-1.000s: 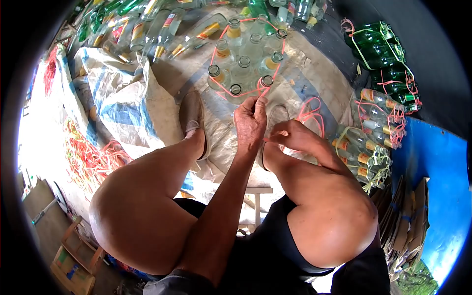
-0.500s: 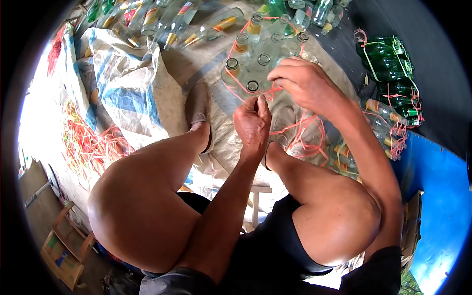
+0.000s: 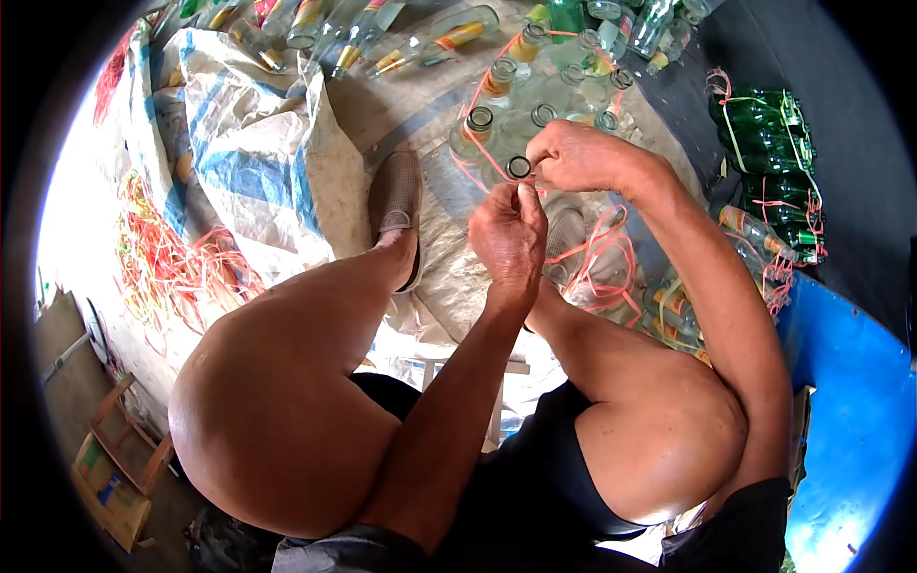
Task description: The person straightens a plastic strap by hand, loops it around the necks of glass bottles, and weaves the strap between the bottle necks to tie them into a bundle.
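Note:
A cluster of clear glass bottles stands upright on the sheet between my feet, with pink plastic twine looped round it. My left hand is closed at the near side of the cluster, thumb pressed on the twine. Just right of the nearest bottle mouth, my right hand is closed with its fingertips pinched on the twine, close to the left thumb. The exact crossing of the strands is partly hidden by my fingers. A loose tangle of pink twine lies below my right hand.
Several bottles lie on their sides at the far edge. Tied green bottles and clear ones lie at the right, near a blue panel. A white and blue woven sack and a twine heap are at the left.
My right hand has moved in towards my left hand, its fingers closing near the nearest bottle mouth. The whole view has shifted slightly, with the bottles appearing further right.

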`<move>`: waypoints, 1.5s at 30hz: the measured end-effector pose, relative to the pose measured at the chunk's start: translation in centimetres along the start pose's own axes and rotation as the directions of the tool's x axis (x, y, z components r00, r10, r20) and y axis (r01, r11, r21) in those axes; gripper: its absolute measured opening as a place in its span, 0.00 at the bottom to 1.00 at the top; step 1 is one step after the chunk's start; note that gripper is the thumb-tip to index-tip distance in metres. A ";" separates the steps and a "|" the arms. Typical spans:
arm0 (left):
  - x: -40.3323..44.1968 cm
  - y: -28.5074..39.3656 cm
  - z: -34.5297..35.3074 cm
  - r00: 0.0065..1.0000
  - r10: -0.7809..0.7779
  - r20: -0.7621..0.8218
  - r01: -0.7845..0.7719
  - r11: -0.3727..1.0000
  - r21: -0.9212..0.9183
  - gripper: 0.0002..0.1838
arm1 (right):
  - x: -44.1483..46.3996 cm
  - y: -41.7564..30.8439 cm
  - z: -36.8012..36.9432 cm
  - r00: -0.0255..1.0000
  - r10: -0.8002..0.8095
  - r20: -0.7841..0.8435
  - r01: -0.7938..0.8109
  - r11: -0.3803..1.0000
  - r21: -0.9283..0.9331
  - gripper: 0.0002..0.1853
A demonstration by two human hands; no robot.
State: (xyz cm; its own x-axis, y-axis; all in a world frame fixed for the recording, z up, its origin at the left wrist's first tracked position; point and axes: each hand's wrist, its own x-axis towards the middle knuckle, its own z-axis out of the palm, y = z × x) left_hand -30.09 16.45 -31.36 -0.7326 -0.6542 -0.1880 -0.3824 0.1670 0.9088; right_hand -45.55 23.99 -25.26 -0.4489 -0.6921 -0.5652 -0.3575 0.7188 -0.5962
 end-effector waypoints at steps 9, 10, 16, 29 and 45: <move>-0.3 -0.2 0.0 0.996 -0.049 0.069 0.055 0.994 -0.094 0.17 | -1.6 0.0 1.6 0.959 0.029 -0.283 0.048 0.964 0.262 0.08; -0.3 -0.3 0.0 0.995 -0.051 0.081 0.060 0.992 -0.107 0.17 | -1.8 0.0 1.6 0.955 0.035 -0.296 0.060 0.950 0.307 0.08; -0.5 0.1 0.3 0.979 -0.095 0.183 0.142 0.953 -0.269 0.19 | -3.3 -0.5 0.6 0.959 0.091 -0.268 0.092 0.794 0.600 0.09; -0.6 -0.2 1.6 0.952 -0.124 0.280 0.244 0.860 -0.449 0.17 | -4.1 0.2 1.4 0.894 0.191 -0.405 0.255 0.527 0.811 0.10; -0.5 0.0 1.3 0.927 -0.122 0.355 0.261 0.889 -0.375 0.17 | -4.0 -0.6 2.8 0.728 0.212 -0.652 0.504 0.479 0.719 0.20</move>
State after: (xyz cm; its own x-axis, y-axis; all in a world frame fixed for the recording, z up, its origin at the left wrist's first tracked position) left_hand -30.41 17.75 -31.72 -0.8323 -0.3645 -0.4176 -0.3201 -0.2989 0.8990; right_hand -41.19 26.15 -24.20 -0.9363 -0.3091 -0.1666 0.1914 -0.0514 -0.9802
